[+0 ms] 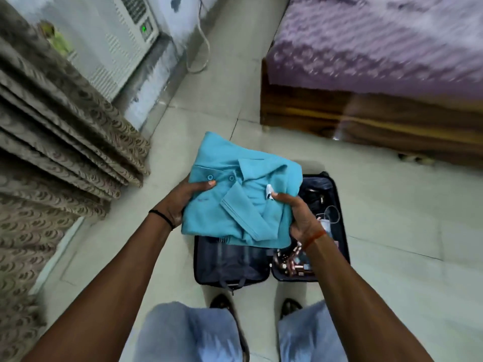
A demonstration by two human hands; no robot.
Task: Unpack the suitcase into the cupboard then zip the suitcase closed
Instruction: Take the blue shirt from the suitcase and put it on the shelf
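A folded turquoise polo shirt (235,189) hangs in the air above the open dark suitcase (232,265) on the floor. My left hand (180,202) grips the shirt's left edge, thumb on top near the buttons. My right hand (300,215) grips its right side, thumb beside the white neck label. The suitcase's left half shows a zipped mesh cover; its right half (324,205) holds cables, a face mask and several small brown bottles. The shirt hides part of the case. No cupboard is in view.
A wooden bed (366,111) with a purple cover stands at the upper right. Patterned brown curtains (52,142) hang at the left, with a white air conditioner (117,48) behind them. Pale floor tiles (392,218) surround the case. My feet (222,304) stand just before it.
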